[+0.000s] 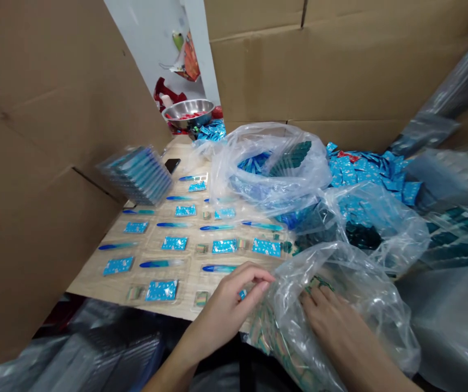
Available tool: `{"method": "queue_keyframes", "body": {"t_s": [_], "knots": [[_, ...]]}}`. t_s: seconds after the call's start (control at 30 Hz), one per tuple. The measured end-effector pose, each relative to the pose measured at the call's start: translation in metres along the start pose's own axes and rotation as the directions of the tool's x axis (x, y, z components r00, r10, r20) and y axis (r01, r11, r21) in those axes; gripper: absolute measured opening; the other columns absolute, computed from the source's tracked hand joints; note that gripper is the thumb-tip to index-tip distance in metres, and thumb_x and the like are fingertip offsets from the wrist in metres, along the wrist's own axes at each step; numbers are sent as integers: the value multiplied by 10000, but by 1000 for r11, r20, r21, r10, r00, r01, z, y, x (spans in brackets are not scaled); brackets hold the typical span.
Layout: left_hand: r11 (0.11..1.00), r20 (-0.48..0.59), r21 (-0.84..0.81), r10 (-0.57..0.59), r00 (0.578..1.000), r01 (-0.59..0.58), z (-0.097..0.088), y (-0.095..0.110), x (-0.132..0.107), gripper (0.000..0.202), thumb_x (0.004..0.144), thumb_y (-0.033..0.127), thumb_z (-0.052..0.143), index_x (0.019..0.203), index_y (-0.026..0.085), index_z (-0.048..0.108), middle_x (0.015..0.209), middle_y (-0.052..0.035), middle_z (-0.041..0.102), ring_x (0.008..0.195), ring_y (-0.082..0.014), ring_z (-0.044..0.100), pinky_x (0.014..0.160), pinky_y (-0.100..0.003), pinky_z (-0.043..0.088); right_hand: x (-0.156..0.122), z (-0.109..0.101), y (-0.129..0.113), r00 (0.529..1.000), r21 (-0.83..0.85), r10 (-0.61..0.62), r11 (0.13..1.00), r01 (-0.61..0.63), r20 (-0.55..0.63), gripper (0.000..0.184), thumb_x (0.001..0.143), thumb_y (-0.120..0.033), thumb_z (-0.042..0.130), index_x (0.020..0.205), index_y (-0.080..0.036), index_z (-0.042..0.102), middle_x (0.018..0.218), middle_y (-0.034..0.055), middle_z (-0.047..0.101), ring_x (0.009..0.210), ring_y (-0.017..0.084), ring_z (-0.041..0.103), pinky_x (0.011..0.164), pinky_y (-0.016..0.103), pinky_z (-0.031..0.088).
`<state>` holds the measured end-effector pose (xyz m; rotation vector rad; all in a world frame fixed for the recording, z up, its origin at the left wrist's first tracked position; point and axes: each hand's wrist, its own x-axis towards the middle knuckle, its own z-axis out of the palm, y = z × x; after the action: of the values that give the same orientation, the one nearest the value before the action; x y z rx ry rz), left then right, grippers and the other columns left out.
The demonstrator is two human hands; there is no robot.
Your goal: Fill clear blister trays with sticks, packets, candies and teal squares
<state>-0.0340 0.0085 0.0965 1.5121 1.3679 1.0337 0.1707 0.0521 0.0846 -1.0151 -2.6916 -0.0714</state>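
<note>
My left hand (228, 305) is narrowed to a pinch, fingertips closed on a small blue sachet (242, 294) just past the thumb; most of it is hidden, so I can't tell which way its long axis runs. My right hand (329, 321) is open, fingers spread in the mouth of a clear bag (375, 321) at the near edge of the board (90, 280), resting on small green-and-tan packets (318, 283). Across the board, blister trays (184, 291) lie in rows, holding blue sachets and blue-tipped sticks (218, 268) — the sticks lie long axis left to right, dark blue tips to my left. A stack of trays (135, 175) stands tilted at the far left, beside a phone (172, 165). Beyond my hands, another clear bag (234, 163) sits full of blue and green packets, and a loose pile of blue sachets (368, 171) spreads to its right. Cardboard walls (33, 163) rise around all of it, and through the gap between them a steel bowl (188, 113) holds something red.
</note>
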Motion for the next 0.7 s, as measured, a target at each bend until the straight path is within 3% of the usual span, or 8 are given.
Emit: {"method": "queue_keyframes", "body": {"t_s": [0.1,0.17,0.23,0.3,0.37,0.43,0.5,0.7], "knots": [[999,-93,-37,27,995,-31,2,9,0,143,926,272,501,954,258,640,965,-15,665,943,-151,617,849,-278,490,-3,-23,5,997,52,3,999,1,-73,342,748,-8,378,786,-138,692,679,93,675,585,252,656,480,366,551],[995,-161,-58,72,984,-82,4,18,3,139,916,265,514,939,261,652,951,-20,673,944,-160,625,842,-286,506,-6,-36,10,976,326,173,938,-122,-133,259,826,-108,439,846,-175,689,741,62,694,637,210,667,523,317,559],[990,-172,-63,114,979,-126,10,26,7,131,902,256,538,942,273,661,960,-21,676,966,-169,628,854,-298,516,-8,-46,12,900,643,430,709,-290,-68,150,834,-228,554,885,-215,695,778,29,712,659,165,665,547,252,546],[987,-108,-71,137,985,-145,18,33,12,139,878,261,580,984,292,664,1007,-24,669,978,-178,629,857,-306,526,-9,-51,10,794,840,599,374,-393,105,118,782,-294,653,871,-238,707,731,0,711,602,130,639,516,212,514],[986,-23,-95,134,991,-136,28,38,17,195,848,274,628,1038,306,656,1061,-30,655,929,-176,639,828,-303,542,-8,-52,7,734,921,635,87,-379,242,129,744,-311,703,852,-243,717,672,-17,694,554,105,605,500,192,489],[985,18,-132,118,993,-114,38,41,20,216,823,271,661,1036,303,653,1048,-26,655,859,-161,646,780,-281,556,-6,-51,4,718,942,629,-72,-327,297,131,727,-299,728,845,-241,724,673,-21,689,570,91,598,525,181,486],[980,5,-170,105,994,-103,46,43,22,178,821,245,658,992,293,654,977,-11,666,821,-145,650,726,-246,560,-5,-50,2,715,952,633,-128,-280,295,114,721,-280,743,829,-246,730,711,-20,696,615,85,609,562,172,493],[975,-122,-212,41,992,-66,52,46,26,55,817,204,613,839,246,641,789,9,680,689,-127,655,621,-229,561,-10,-44,2,701,974,676,-148,-173,227,54,785,-298,716,830,-277,736,841,-13,723,720,99,652,643,181,534]]}}
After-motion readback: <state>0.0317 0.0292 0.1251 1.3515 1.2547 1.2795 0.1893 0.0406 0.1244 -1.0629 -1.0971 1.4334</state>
